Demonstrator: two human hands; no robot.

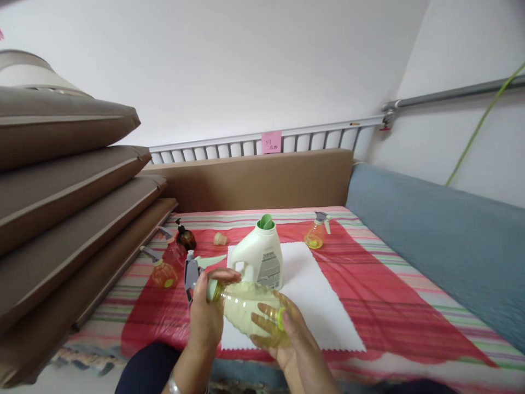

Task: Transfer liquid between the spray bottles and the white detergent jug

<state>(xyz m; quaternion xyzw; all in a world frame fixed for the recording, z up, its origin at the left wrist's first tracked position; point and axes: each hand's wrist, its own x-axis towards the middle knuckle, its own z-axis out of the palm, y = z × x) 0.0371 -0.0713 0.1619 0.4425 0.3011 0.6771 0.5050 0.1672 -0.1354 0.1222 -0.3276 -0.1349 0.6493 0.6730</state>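
Between my two hands a clear yellow spray bottle (241, 306) lies tilted on its side, its grey and pale green trigger head pointing left. My left hand (209, 306) is wrapped round the neck just below the trigger head. Around the bottle's base curl the fingers of my right hand (287, 334). Just behind it stands a white detergent jug (266, 254) with an open mouth and a green spout inside. The jug rests on a white scallop-edged sheet (324, 306), and the spray bottle hides part of its lower front.
More spray bottles stand on the red cloth (377, 295): an orange-yellow one (315, 235) at right, another (164, 274) at left beside a pink one (175, 254). Near them are a dark pump bottle (186, 239) and a small beige cup (220, 239). Stacked brown cushions (77, 219) border the left.
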